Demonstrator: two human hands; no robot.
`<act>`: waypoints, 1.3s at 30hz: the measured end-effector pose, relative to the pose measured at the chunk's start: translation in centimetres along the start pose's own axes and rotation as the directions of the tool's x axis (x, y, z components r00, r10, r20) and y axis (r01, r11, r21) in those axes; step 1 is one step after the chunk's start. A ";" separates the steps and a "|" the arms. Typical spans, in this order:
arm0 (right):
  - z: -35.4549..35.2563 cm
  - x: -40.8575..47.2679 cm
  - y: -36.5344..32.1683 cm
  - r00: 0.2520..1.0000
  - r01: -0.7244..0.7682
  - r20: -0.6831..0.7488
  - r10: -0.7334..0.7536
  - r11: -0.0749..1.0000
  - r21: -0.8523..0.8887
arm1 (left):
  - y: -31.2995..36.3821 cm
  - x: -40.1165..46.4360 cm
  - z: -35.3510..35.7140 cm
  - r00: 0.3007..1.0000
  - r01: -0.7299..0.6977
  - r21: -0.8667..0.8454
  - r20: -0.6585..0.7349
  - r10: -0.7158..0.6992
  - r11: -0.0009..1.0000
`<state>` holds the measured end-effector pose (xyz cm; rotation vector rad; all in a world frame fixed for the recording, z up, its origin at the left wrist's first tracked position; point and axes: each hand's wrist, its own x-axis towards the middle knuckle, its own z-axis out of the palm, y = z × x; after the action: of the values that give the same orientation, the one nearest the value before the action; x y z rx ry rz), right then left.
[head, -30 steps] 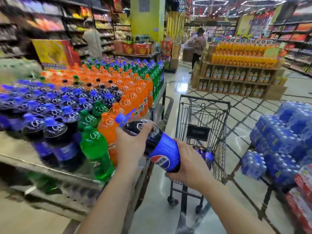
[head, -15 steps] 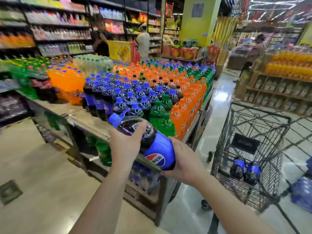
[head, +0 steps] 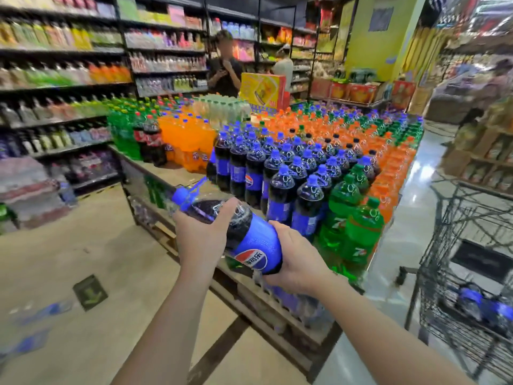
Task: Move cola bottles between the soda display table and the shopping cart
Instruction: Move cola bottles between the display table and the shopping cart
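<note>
A large cola bottle (head: 244,240) with a blue cap and blue label lies tilted in front of me, cap pointing up-left. My left hand (head: 204,234) grips its neck end and my right hand (head: 294,259) holds its base. It hangs over the near corner of the soda display table (head: 172,173), just in front of the block of standing cola bottles (head: 277,173). The black wire shopping cart (head: 466,268) stands at the right edge with two cola bottles (head: 483,304) lying in its basket.
Green soda bottles (head: 352,226) and orange soda bottles (head: 388,162) fill the table to the right of the cola. Stocked shelves (head: 69,79) line the left wall. Two people (head: 226,68) stand beyond the table. Bare beige floor (head: 69,259) lies to the left.
The view has swung left: the display table now sits in the middle and the cart has slid to the right edge. The cola bottle stays in both hands, carried toward the table's near corner.
</note>
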<state>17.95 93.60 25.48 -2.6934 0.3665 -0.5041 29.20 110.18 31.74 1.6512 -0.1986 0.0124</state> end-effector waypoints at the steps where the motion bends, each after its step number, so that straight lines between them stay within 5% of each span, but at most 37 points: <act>1: 0.7 1.1 -0.2 1.000 0.011 0.009 -0.011 1.000 0.006 | -0.2 0.9 -0.4 1.000 -0.002 -0.005 -0.018 0.001 1.000; 10: 5.5 11.7 0.1 0.995 0.098 0.021 -0.099 0.994 0.058 | -2.9 10.8 -0.3 0.998 0.054 -0.013 -0.040 -0.054 0.998; 18: 10.4 23.9 5.6 0.999 0.029 0.036 -0.032 0.996 0.087 | -6.6 24.0 6.2 1.000 0.025 -0.010 -0.011 -0.026 1.000; 31: 17.4 35.1 13.2 0.934 -0.346 -0.064 0.351 0.935 0.076 | -10.7 36.9 16.7 0.979 0.064 0.097 0.186 -0.081 0.993; 39: 20.6 37.8 15.1 0.787 -0.610 -0.085 0.612 0.791 0.050 | -13.2 42.4 21.6 0.899 0.046 0.136 0.427 -0.100 0.990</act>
<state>57.35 74.55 12.69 -2.3335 1.2040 -0.4278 70.34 84.70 22.05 1.7671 -0.4826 -0.4121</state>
